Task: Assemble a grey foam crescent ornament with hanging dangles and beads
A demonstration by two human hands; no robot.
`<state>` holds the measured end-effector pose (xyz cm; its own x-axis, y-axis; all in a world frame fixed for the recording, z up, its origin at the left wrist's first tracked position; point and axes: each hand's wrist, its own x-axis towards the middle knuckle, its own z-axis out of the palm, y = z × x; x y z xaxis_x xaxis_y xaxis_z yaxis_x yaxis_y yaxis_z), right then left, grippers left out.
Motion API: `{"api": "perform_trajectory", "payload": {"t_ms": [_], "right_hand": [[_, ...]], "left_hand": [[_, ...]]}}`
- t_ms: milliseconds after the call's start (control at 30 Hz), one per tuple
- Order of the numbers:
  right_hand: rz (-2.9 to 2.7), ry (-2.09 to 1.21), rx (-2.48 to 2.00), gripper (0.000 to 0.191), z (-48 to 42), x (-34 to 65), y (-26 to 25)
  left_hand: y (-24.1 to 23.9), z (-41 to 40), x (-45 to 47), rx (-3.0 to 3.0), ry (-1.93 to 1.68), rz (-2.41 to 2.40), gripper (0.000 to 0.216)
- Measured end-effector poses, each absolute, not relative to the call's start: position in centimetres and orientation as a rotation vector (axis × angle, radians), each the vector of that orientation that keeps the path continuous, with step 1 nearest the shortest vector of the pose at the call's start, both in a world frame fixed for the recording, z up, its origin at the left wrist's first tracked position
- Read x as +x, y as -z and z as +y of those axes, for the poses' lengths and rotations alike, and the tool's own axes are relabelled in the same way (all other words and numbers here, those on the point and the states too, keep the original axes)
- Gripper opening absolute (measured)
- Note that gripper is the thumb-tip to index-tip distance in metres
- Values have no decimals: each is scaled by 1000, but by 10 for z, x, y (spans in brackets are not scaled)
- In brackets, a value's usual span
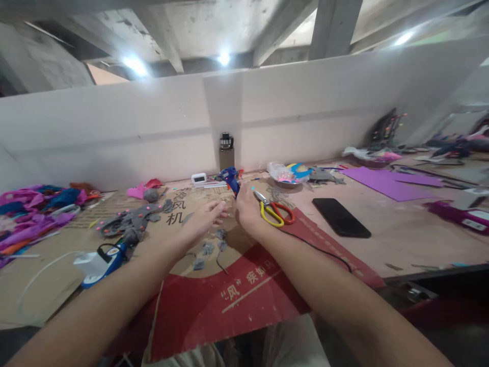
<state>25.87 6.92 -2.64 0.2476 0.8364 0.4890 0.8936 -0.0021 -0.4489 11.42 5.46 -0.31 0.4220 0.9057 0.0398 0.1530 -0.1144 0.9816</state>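
Note:
My right hand [248, 210] is closed around the handle of a blue hot glue gun [230, 176]; most of its fingers are hidden behind the hand. Just to its left, my left hand [210, 216] hovers over the cardboard with loosely bent fingers, and nothing shows in them. Small grey fabric scraps [207, 248] lie on the cardboard [244, 306] below both hands. Scissors with yellow and red handles [273, 209] rest right beside my right hand. A dark cord [317, 248] trails from under my right forearm.
A black phone [341, 217] and purple sheets [382, 182] lie to the right. At left are grey fabric pieces with pink dots [128, 221], a blue-white power strip [103, 267] and a colourful fabric heap [34, 214]. A dark bottle [226, 153] stands by the wall.

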Motion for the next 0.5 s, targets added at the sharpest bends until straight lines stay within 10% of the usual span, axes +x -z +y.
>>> {"api": "perform_trajectory", "payload": {"t_ms": [500], "right_hand": [[-1619, 52, -1670, 34, 53, 238, 12]], "left_hand": [[10, 66, 174, 1052, -1326, 590, 30]]}}
